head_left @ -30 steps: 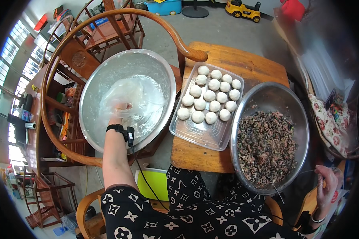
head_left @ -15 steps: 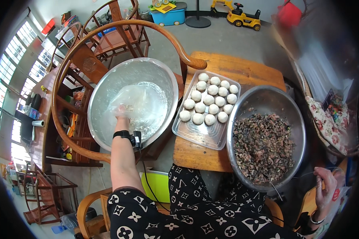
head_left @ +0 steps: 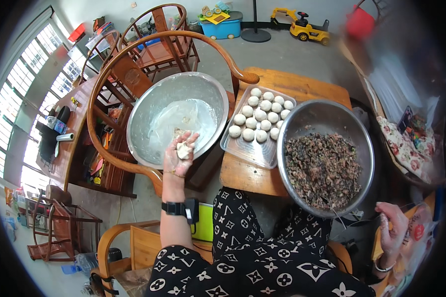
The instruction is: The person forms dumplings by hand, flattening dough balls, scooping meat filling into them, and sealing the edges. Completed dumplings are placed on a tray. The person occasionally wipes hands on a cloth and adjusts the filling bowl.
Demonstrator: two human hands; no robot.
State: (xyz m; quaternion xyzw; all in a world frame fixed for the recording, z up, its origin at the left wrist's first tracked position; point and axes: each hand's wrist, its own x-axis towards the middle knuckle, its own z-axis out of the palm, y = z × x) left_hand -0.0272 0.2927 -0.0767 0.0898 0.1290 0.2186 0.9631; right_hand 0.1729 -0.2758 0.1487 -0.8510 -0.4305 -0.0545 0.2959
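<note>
My left hand (head_left: pixel 172 161) is palm up at the near edge of a large metal basin (head_left: pixel 146 106). A small lump of white dough (head_left: pixel 184 150) lies in its palm, the fingers slightly bent around it. Inside the basin, a translucent plastic sheet (head_left: pixel 181 116) is spread, with some pale dough showing by the fingertips. My right hand (head_left: pixel 392 230) is at the far right with its fingers half bent and apart from the bowl, beside a clear plastic bag (head_left: pixel 417 232). It appears to hold nothing.
A clear plastic tray (head_left: pixel 255 154) of round white dough balls (head_left: pixel 261 115) sits on a wooden stool (head_left: pixel 252 177). Right of it is a metal bowl (head_left: pixel 322 116) of dark minced filling (head_left: pixel 324 171), a thin handle (head_left: pixel 339 219) at its near rim. A wooden chair (head_left: pixel 96 101) surrounds the basin.
My left hand has come out from the plastic sheet in the basin, toward me, and now shows a lump of dough. The sheet has settled flatter. My right hand stays near the bag.
</note>
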